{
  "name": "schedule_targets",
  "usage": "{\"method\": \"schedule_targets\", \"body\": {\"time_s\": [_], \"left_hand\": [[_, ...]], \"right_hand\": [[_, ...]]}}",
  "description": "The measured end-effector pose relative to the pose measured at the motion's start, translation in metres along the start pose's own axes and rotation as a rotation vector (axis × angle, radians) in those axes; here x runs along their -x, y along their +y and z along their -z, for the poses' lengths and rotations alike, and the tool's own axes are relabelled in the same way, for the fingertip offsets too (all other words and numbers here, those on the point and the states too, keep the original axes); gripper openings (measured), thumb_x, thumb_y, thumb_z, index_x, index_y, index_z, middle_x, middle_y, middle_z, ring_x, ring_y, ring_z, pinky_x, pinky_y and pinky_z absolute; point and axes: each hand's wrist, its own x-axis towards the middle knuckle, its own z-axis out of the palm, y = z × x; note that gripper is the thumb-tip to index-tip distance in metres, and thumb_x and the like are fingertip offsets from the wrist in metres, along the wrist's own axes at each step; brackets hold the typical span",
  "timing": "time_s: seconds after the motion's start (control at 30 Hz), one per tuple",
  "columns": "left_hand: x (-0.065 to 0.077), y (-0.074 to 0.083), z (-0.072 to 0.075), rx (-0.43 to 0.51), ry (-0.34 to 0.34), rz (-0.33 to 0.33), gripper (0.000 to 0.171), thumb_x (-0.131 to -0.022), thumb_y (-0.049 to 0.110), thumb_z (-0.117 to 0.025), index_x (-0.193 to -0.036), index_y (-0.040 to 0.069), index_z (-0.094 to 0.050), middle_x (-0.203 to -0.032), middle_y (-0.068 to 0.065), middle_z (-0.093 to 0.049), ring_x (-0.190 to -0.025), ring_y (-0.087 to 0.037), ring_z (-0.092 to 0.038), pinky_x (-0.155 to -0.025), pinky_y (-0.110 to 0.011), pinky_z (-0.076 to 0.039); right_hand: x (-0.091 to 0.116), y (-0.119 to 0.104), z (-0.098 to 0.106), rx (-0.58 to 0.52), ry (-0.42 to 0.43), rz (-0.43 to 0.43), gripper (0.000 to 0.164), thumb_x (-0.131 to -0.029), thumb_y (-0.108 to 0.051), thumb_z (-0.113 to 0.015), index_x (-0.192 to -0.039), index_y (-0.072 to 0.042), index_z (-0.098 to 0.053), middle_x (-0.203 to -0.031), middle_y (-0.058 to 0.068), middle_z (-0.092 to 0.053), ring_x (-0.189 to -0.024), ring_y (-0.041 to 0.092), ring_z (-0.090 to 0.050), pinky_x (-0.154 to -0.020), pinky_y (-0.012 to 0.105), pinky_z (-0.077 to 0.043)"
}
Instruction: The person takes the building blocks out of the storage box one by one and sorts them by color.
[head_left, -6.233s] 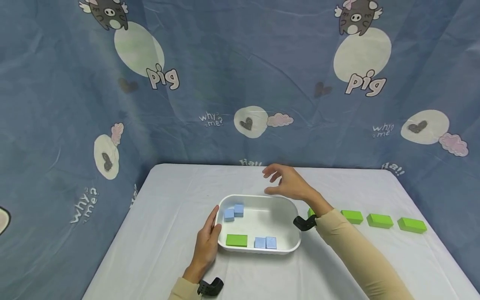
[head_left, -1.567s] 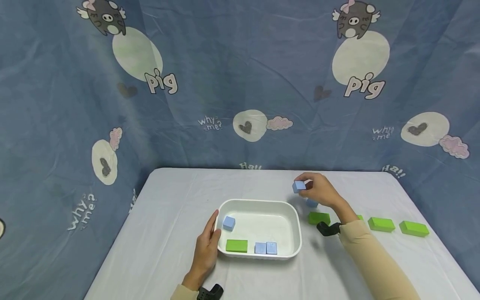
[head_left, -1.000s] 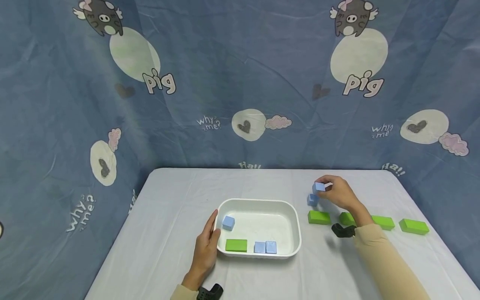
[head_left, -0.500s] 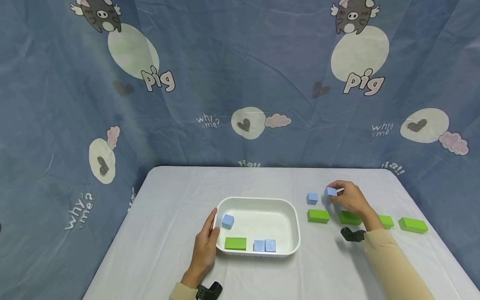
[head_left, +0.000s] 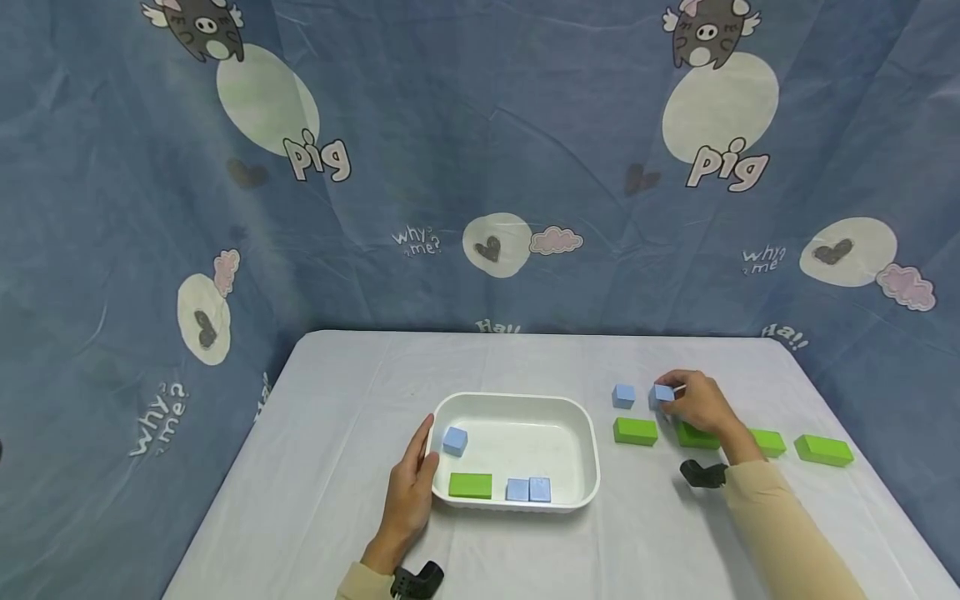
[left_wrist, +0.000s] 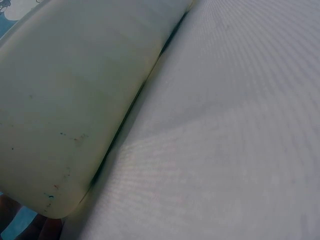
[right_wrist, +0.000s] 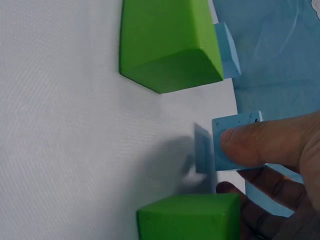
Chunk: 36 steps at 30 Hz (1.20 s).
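My right hand pinches a light blue cube between thumb and fingers, behind the row of green blocks. In the right wrist view the thumb lies flat on the cube's face, and its shadow falls close beside it on the white cloth. Another blue cube rests to its left. My left hand lies along the left end of the white tray, fingers fairly straight against its wall. The left wrist view shows the tray's outer side. Inside the tray are a tilted blue cube, a green block and two adjoining blue cubes.
Several green blocks stand in a row right of the tray, from the nearest block to the far right one. My right forearm overlaps the middle ones. A blue patterned curtain hangs behind the white-covered table.
The right hand has carried the blue cube rightward past the other cube, then lowered it towards the cloth. Earlier, two cubes stood at the tray's upper left; one is there now. The left hand stays put.
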Motion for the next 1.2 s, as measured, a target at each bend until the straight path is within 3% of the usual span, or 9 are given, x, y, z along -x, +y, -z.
{"method": "schedule_targets", "body": {"time_s": [0.2,0.43,0.87,1.2], "left_hand": [[0.000,-0.002,0.001,-0.010,0.002,-0.007,0.052,-0.108,0.004,-0.045,-0.159,0.010,-0.035,-0.161,-0.010,-0.036,-0.147,-0.022,-0.033,-0.113,-0.014,-0.025],[0.000,-0.001,0.001,-0.012,0.006,-0.006,0.052,-0.108,0.004,-0.045,-0.159,0.009,-0.035,-0.161,-0.010,-0.036,-0.147,-0.022,-0.033,-0.113,-0.014,-0.025],[0.000,0.000,0.001,-0.023,0.000,0.002,0.052,-0.108,0.005,-0.045,-0.159,0.006,-0.034,-0.161,-0.011,-0.035,-0.147,-0.023,-0.032,-0.114,-0.014,-0.024],[0.000,0.000,0.002,-0.019,-0.002,0.002,0.052,-0.108,0.006,-0.045,-0.159,0.006,-0.034,-0.161,-0.011,-0.035,-0.147,-0.023,-0.032,-0.114,-0.014,-0.024]], "right_hand": [[-0.002,0.002,-0.007,0.028,-0.026,-0.002,0.035,-0.082,0.003,-0.077,-0.116,0.006,-0.068,-0.107,0.022,-0.067,-0.098,0.036,-0.061,-0.085,0.052,-0.052],[-0.001,-0.008,-0.006,0.059,-0.031,-0.010,0.048,-0.081,0.004,-0.074,-0.127,0.010,-0.059,-0.122,0.028,-0.061,-0.111,0.044,-0.058,-0.096,0.061,-0.049],[-0.001,-0.049,0.006,0.010,0.068,0.119,0.054,-0.085,-0.001,-0.074,-0.135,0.006,-0.056,-0.127,0.026,-0.060,-0.112,0.043,-0.060,-0.094,0.057,-0.052],[-0.003,-0.079,0.004,-0.058,0.085,0.170,0.051,-0.086,-0.002,-0.077,-0.134,0.003,-0.058,-0.127,0.023,-0.062,-0.112,0.040,-0.061,-0.094,0.055,-0.053]]}}
